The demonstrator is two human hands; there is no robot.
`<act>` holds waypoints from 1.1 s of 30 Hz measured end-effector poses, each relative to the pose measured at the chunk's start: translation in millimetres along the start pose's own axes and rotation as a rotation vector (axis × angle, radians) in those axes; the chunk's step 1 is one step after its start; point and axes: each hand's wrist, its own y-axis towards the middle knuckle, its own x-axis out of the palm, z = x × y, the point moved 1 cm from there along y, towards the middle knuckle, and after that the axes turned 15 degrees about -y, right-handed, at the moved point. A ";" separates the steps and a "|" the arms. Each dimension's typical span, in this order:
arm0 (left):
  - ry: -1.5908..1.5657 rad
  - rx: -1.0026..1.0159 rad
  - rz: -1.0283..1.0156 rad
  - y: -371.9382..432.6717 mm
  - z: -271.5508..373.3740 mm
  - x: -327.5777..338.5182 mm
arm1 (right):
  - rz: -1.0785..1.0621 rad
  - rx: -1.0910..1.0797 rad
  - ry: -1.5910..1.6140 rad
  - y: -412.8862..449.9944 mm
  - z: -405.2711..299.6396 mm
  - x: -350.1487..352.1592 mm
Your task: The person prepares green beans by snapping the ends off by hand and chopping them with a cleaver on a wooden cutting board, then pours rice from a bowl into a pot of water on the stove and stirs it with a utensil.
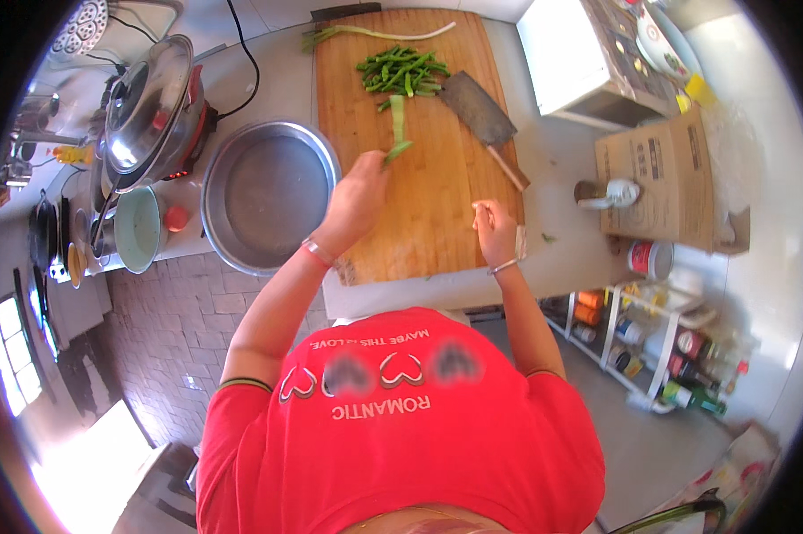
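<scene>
My left hand [360,193] is over the left side of a wooden cutting board [434,220], pinching a motion-blurred green vegetable piece [398,151]. A paler green strip [397,117] reaches from there towards a pile of cut green vegetable pieces [401,72], perhaps green beans or peppers. Near the board's right edge, my right hand [496,230] has its fingers curled in, and nothing shows in it. A cleaver [479,107] lies beyond it, blade by the pile and wooden handle [508,168] towards me. One scallion [388,33] lies across the board's far end.
Left of the board stands a wide metal basin [274,193], close to my left forearm. Farther left are a lidded electric pot [151,113] and a pale green bowl [138,229]. A cardboard box [661,180] and a white rack of bottles [641,340] stand at the right.
</scene>
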 end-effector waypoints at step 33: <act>0.708 -0.071 -0.039 213.7 -52.9 104.1 | -0.052 -0.305 -0.591 124.5 109.0 -29.0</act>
